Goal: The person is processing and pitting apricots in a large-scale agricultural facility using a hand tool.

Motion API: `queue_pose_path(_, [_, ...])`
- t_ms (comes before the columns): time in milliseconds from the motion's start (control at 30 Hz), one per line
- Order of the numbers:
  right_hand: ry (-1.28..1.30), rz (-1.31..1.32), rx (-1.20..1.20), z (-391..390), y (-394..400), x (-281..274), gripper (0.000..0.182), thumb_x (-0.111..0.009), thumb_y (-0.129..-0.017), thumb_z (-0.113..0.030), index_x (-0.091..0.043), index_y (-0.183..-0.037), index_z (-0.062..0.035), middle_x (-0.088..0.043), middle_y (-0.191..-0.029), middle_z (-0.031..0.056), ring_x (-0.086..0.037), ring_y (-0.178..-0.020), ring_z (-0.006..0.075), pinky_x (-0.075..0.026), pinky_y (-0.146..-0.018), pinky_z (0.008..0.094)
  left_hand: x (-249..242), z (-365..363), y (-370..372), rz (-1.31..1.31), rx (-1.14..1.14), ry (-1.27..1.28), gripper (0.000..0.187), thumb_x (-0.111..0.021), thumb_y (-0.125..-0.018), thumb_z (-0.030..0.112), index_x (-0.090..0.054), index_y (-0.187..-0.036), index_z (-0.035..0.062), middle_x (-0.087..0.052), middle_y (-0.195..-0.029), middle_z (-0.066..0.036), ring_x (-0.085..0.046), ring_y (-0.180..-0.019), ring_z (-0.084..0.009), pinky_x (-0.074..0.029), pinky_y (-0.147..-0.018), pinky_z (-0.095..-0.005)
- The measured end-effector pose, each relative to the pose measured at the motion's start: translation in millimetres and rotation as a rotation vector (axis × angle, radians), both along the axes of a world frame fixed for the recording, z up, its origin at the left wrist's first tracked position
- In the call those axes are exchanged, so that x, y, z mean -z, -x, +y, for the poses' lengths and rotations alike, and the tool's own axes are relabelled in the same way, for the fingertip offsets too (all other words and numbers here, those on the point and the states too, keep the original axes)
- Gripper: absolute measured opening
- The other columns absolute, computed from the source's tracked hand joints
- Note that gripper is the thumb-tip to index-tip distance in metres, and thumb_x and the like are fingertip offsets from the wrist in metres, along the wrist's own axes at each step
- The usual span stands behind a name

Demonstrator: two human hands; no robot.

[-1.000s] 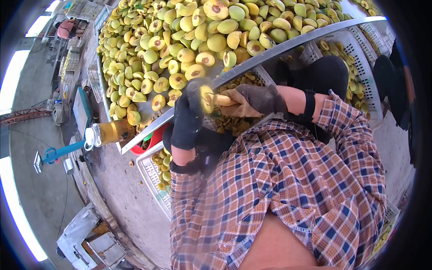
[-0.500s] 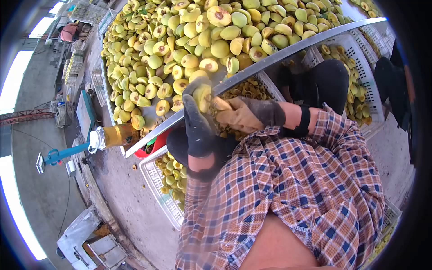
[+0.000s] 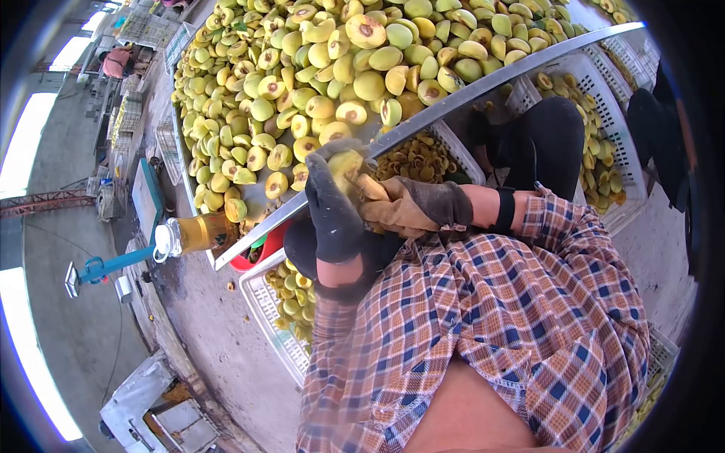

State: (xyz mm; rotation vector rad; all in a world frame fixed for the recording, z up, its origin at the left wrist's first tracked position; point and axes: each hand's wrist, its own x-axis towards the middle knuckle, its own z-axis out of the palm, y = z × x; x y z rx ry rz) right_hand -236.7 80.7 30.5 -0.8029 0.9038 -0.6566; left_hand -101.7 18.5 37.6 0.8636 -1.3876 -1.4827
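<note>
My left hand [image 3: 332, 208], in a dark glove, is closed round a yellow-green peach half [image 3: 347, 170] just over the metal table's near edge. In a brown and dark glove, my right hand [image 3: 415, 205] grips a wooden-handled tool [image 3: 371, 188]. The tool's end points at the fruit; its working tip is hidden. Beyond both hands, a big heap of halved peaches [image 3: 302, 90] lies on the metal table [image 3: 483, 84], many with brown centres showing. Under the hands, a crate [image 3: 457, 147] holds brownish cut pieces.
White crates of fruit stand at the right [image 3: 630, 143] and lower left [image 3: 264, 317]. A red tub [image 3: 276, 238] sits below the table edge. At the table's left corner is a lidded jar of amber liquid [image 3: 196, 234]. A person in pink [image 3: 116, 62] is far off, upper left.
The tool and my right hand have shifted slightly against the peach half, and the right wrist has turned a little. My left hand still holds the fruit. The view has moved slightly.
</note>
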Motion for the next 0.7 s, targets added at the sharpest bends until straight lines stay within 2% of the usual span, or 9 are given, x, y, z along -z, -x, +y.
queue_pose_path(67, [0.060, 0.020, 0.024, 2.1, 0.6, -6.7, 0.020, -0.058, -0.096, -0.029, -0.061, -0.093, -0.0097, -0.055, -0.064, -0.0033, -0.048, -0.050, 0.0070, -0.034, -0.043, 0.0241, -0.2, 2.5, 0.0, 0.073, 0.016, -0.101, 0.050, -0.033, -0.105, 0.044, -0.056, -0.116, 0.0007, -0.062, -0.105, -0.013, -0.058, -0.099, -0.0192, -0.044, -0.091, -0.0319])
queue_pose_path(167, [0.028, -0.167, 0.086, -5.2, -10.1, 31.4, 0.020, -0.059, -0.095, -0.030, -0.061, -0.092, -0.0104, -0.051, -0.060, -0.0042, -0.043, -0.044, 0.0069, -0.029, -0.039, 0.0239, 12.0, -0.5, 2.7, -0.257, -0.112, 0.378, 0.053, -0.033, -0.104, 0.048, -0.056, -0.114, 0.0010, -0.063, -0.105, -0.014, -0.060, -0.096, -0.0207, -0.047, -0.089, -0.0327])
queue_pose_path(267, [-0.025, -0.054, 0.068, 1.4, -5.2, 9.3, 0.020, -0.059, -0.094, -0.031, -0.060, -0.091, -0.0110, -0.049, -0.058, -0.0047, -0.041, -0.043, 0.0067, -0.028, -0.038, 0.0242, 10.2, 2.7, 4.9, -0.224, -0.128, 0.277, 0.053, -0.034, -0.103, 0.049, -0.056, -0.110, 0.0018, -0.063, -0.105, -0.015, -0.061, -0.088, -0.0227, -0.050, -0.083, -0.0341])
queue_pose_path(367, [0.074, -0.169, 0.059, 0.3, -18.7, 48.9, 0.021, -0.059, -0.094, -0.030, -0.059, -0.091, -0.0101, -0.048, -0.058, -0.0050, -0.041, -0.043, 0.0068, -0.027, -0.038, 0.0245, -6.8, 9.3, 3.2, 0.107, -0.034, -0.217, 0.051, -0.035, -0.103, 0.048, -0.056, -0.109, 0.0023, -0.063, -0.103, -0.015, -0.062, -0.081, -0.0243, -0.052, -0.077, -0.0369])
queue_pose_path(467, [0.051, -0.115, -0.022, 2.8, -11.8, 37.0, 0.019, -0.059, -0.094, -0.028, -0.058, -0.091, -0.0088, -0.049, -0.061, -0.0036, -0.044, -0.046, 0.0075, -0.031, -0.040, 0.0247, -6.2, 4.1, 0.8, -0.033, -0.037, -0.088, 0.052, -0.035, -0.103, 0.050, -0.058, -0.098, 0.0037, -0.064, -0.094, -0.015, -0.061, -0.077, -0.0243, -0.052, -0.072, -0.0375])
queue_pose_path(533, [0.024, -0.175, -0.081, 4.0, -8.9, 26.2, 0.018, -0.061, -0.093, -0.025, -0.057, -0.092, -0.0068, -0.050, -0.065, -0.0019, -0.047, -0.051, 0.0080, -0.034, -0.044, 0.0241, 17.1, -4.2, -10.0, 0.062, -0.016, -0.071, 0.049, -0.035, -0.104, 0.043, -0.061, -0.103, 0.0014, -0.065, -0.091, -0.014, -0.062, -0.079, -0.0235, -0.051, -0.075, -0.0356])
queue_pose_path(633, [-0.017, -0.346, -0.150, 8.0, -6.6, 18.5, 0.019, -0.064, -0.093, -0.021, -0.057, -0.095, -0.0031, -0.052, -0.073, 0.0008, -0.053, -0.059, 0.0085, -0.041, -0.051, 0.0227, 21.3, -20.0, -3.9, 0.542, 0.486, -0.233, 0.045, -0.037, -0.104, 0.037, -0.064, -0.102, 0.0010, -0.062, -0.082, -0.013, -0.062, -0.076, -0.0248, -0.050, -0.072, -0.0350])
queue_pose_path(667, [-0.032, -0.403, -0.172, 10.0, -5.2, 14.8, 0.020, -0.065, -0.093, -0.019, -0.057, -0.096, -0.0019, -0.053, -0.076, 0.0018, -0.054, -0.062, 0.0086, -0.043, -0.053, 0.0222, 17.5, -20.0, -6.9, 0.454, 0.507, -0.141, 0.042, -0.040, -0.103, 0.036, -0.063, -0.102, 0.0011, -0.061, -0.080, -0.013, -0.062, -0.076, -0.0251, -0.050, -0.071, -0.0351])
queue_pose_path(700, [-0.047, -0.271, -0.236, 12.2, -3.0, 8.8, 0.023, -0.067, -0.090, -0.019, -0.056, -0.098, -0.0005, -0.053, -0.078, 0.0016, -0.054, -0.059, 0.0099, -0.041, -0.050, 0.0218, 13.7, -19.9, -9.8, 0.366, 0.524, -0.045, 0.039, -0.042, -0.103, 0.034, -0.063, -0.102, 0.0013, -0.060, -0.078, -0.012, -0.062, -0.077, -0.0255, -0.050, -0.070, -0.0352])
